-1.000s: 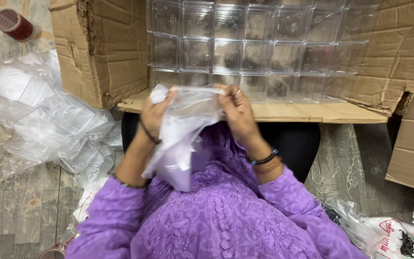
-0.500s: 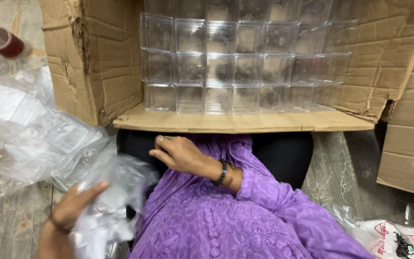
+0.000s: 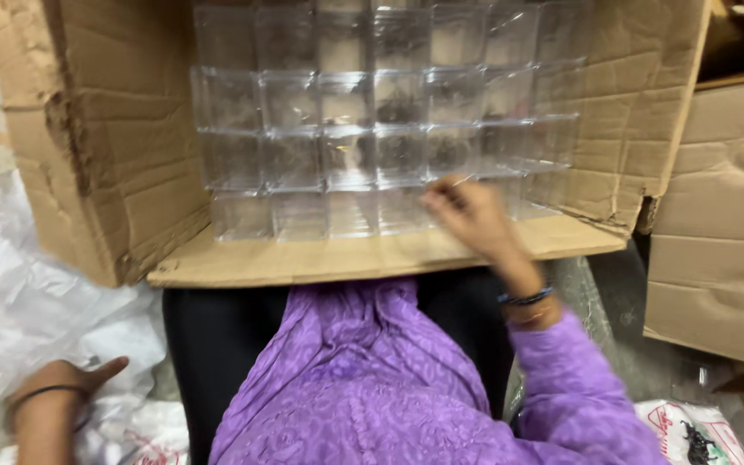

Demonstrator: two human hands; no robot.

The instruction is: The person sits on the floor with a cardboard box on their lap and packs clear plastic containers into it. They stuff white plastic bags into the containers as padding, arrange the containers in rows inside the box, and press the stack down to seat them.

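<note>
Lower left of frame: left hand (image 3: 66, 383) rests loosely open on crumpled clear plastic bags (image 3: 27, 293), gripping nothing. Centre: right hand (image 3: 467, 211) reaches over the cardboard flap (image 3: 329, 258), fingers closing on a clear plastic box (image 3: 454, 185) in the bottom row. Beyond, upper centre: the carton (image 3: 88, 155) holds full rows of boxes, so by the look of it nearly all remain to be handled.

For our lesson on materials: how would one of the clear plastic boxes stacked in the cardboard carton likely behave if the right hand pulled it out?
The clear boxes look thin-walled and empty, so probably light and stiff. Their glossy faces could be slippery under the right hand. Stacked in rows inside the carton, neighbours may shift or topple.
</note>
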